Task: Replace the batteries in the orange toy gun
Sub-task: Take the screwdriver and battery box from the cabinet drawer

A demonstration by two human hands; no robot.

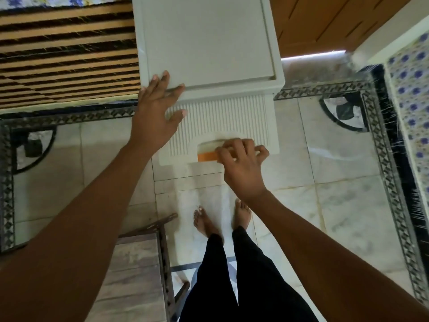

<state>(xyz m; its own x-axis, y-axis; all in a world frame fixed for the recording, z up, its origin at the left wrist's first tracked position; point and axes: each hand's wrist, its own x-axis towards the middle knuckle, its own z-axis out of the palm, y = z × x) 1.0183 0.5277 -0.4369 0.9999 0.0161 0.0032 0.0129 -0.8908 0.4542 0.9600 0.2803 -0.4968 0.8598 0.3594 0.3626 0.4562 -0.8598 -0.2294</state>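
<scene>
Fetching step here: your right grip [241, 162] is hooking curled fingers into the drawer [220, 117] pull, where an orange strip [206, 156], probably the toy gun, is peeking through. Your left grip [155, 108] is lying flat, fingers spread, bracing the cabinet [204, 43]. Next you're needing a straight pull.

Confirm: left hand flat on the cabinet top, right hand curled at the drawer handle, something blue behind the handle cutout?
Not blue: the head view shows an orange object behind the handle cutout. The left hand is flat on the cabinet top and the right hand curls at the drawer handle, as you said.
</scene>
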